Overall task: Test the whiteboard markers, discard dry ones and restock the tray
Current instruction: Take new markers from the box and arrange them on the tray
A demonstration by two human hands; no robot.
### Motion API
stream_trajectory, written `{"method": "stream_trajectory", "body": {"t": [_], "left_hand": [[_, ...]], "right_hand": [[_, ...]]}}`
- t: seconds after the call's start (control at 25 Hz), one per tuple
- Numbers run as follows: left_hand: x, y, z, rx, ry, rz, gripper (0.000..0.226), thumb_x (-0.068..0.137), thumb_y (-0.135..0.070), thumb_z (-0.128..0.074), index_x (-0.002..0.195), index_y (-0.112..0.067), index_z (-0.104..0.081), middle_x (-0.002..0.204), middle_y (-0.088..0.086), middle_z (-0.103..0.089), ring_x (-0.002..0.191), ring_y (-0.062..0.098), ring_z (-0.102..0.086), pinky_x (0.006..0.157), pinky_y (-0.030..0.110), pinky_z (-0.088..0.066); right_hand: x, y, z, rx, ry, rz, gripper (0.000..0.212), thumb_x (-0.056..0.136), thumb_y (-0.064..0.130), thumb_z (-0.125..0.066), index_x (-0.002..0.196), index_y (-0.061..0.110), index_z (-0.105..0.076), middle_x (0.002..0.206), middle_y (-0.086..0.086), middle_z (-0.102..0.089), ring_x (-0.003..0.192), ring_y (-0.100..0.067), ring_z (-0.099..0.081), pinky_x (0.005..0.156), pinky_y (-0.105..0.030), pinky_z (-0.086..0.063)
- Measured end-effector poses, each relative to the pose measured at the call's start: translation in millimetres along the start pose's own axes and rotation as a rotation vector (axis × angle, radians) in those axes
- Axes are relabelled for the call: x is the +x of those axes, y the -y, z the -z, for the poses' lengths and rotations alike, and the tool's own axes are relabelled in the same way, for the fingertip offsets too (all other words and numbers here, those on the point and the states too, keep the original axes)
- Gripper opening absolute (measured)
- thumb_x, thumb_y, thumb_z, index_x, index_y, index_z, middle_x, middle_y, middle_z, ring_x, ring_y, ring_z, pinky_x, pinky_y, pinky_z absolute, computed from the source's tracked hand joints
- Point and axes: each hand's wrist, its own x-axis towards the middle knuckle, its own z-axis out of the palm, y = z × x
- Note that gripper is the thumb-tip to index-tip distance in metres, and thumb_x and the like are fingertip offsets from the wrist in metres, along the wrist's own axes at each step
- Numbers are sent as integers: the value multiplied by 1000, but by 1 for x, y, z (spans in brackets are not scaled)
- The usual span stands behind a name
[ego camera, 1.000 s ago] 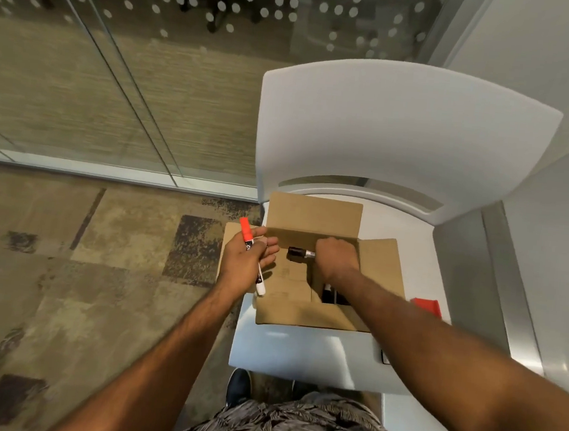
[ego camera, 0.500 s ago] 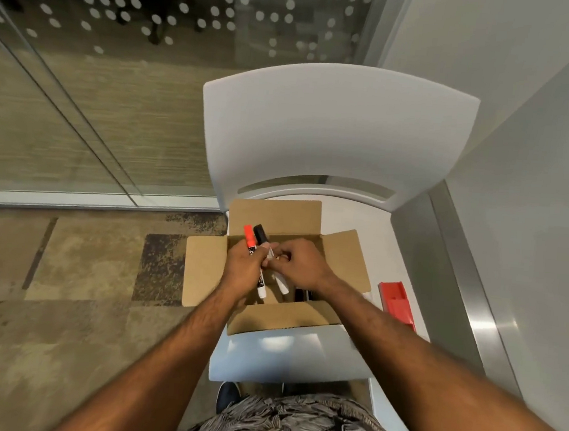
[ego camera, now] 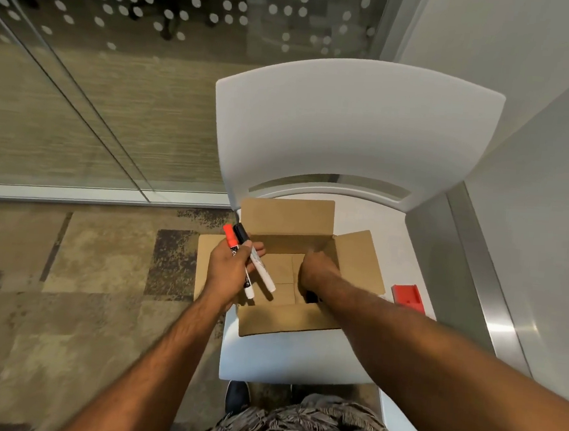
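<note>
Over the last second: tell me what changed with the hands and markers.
The black marker went from the right hand to the left hand, which now grips it beside the red marker. The right hand dropped back into the box, its fingers hidden. Box, chair and red block stayed put.

Red-capped marker (ego camera: 230, 237), black-capped marker (ego camera: 261, 270), tilted together

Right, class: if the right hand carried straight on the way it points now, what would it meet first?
Probably the box: the right hand points down and away inside it, so its far inner wall or floor comes first; depth is unclear.
</note>
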Motion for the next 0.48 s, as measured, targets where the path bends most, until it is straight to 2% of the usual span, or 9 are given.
{"method": "stream_trajectory", "body": {"t": [0.16,0.28,0.4,0.48], "left_hand": [[-4,-4,4,-19,-6,-16,12,102,-5,-45,106,-10,-56,105,16,-69,101,26,-69,90,38,-56],[-4,-5,6,-18,-5,-17,13,102,-6,-46,107,-12,-57,105,14,-70,101,25,-69,90,38,-56],[-3,-4,6,-13,-1,-16,15,102,-6,-45,105,-14,-58,105,13,-70,102,25,-69,93,39,-54],[-3,-3,6,-14,5,-17,14,102,-6,-45,108,-11,-58,107,15,-70,102,25,-69,93,39,-54]], "right_hand": [[12,0,-7,-6,22,-23,21,76,6,-80,94,5,-70,95,-9,-69,83,-23,-68,75,-31,-60],[20,-4,-12,174,29,-83,21,80,8,-78,99,5,-70,100,-10,-71,86,-25,-70,77,-36,-62],[20,-5,-15,351,33,-159,45,79,14,-80,118,2,-61,116,-12,-66,105,-27,-67,83,-31,-58],[18,-3,-17,449,47,-204,62,77,23,-84,126,2,-54,123,-12,-63,112,-28,-64,78,-28,-53]]}}
